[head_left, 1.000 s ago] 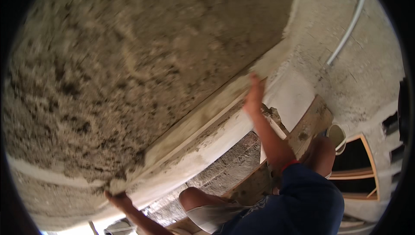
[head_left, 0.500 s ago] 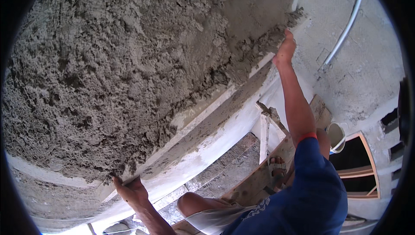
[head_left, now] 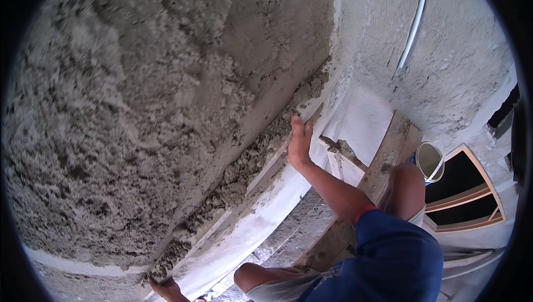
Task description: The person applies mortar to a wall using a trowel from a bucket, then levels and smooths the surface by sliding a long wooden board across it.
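Our right hand [head_left: 300, 145] has its fingers squeezed on the long board [head_left: 268, 167], which slants from one o'clock down past seven, where our left hand [head_left: 168, 290] touches it, fingers too hidden to tell.

- We see dim, fairly even light, with the rough mortar [head_left: 111, 124] toward nine o'clock shaded and softly blurred.
- Our brightest surface is the pale ledge [head_left: 262, 217] near six.
- Toward four, the framed opening [head_left: 459, 197] sinks into black.
- Fisheye distortion curves straight edges; dark vignetting rings our view.
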A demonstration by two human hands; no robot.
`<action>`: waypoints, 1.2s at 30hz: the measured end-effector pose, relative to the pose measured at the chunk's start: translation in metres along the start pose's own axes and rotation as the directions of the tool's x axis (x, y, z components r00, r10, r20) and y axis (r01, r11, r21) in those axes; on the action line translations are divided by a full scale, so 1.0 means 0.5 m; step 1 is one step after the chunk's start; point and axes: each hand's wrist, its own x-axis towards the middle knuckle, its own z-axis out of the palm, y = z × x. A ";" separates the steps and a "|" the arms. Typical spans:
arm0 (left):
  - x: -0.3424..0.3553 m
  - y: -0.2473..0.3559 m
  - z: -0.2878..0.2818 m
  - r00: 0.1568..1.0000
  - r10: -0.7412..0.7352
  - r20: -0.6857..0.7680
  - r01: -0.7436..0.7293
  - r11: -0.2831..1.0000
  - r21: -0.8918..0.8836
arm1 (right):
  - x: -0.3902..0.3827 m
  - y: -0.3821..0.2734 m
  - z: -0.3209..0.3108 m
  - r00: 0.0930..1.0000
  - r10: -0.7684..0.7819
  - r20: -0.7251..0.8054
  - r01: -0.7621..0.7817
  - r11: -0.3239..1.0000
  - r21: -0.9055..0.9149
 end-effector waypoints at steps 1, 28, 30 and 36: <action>0.000 -0.003 0.009 1.000 0.010 -0.028 -0.009 1.000 0.014 | 0.012 -0.007 0.006 0.999 -0.043 0.005 0.043 0.999 0.004; 0.003 0.030 -0.011 0.998 -0.044 0.045 0.047 0.997 -0.059 | -0.021 -0.098 0.065 0.990 0.111 0.088 -0.096 0.982 -0.165; 0.016 0.043 -0.020 0.999 -0.032 -0.038 0.030 0.999 -0.045 | -0.046 -0.082 0.064 0.992 0.028 0.122 -0.013 0.993 -0.115; -0.132 0.029 0.156 0.999 0.030 0.028 -0.029 0.999 -0.042 | 0.151 -0.198 0.105 0.998 -0.049 -0.042 0.038 0.972 -0.232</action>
